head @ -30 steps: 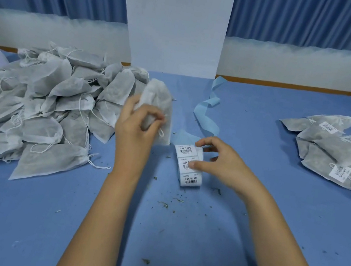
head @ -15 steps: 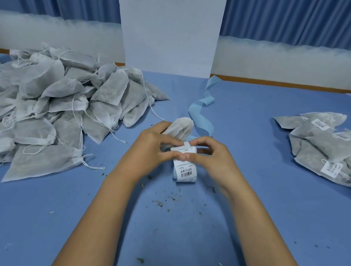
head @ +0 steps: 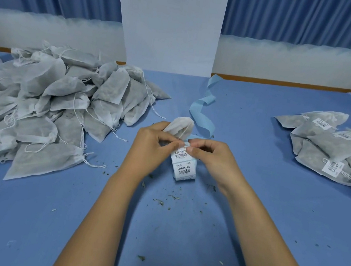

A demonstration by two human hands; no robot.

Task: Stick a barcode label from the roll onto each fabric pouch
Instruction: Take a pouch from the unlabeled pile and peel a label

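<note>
Both at mid-frame: our left hand (head: 151, 149) grips a pouch (head: 180, 125), our right hand (head: 214, 159) pinches the label roll (head: 183, 168); pouch heap (head: 47, 108) lies left.

label roll (head: 184, 166), 2 white labels showing, each w/ barcode + line of handwritten-style chars, not legible, labelled pouches (head: 328, 145) right of roll, same barcode labels, txt too small to read

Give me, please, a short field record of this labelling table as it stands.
Left hand: grips grey fabric pouch
Right hand: pinches top label of white barcode label roll
Left heap: unlabelled grey pouches
Right heap: labelled grey pouches
Behind roll: pale blue backing strip, curled
</note>
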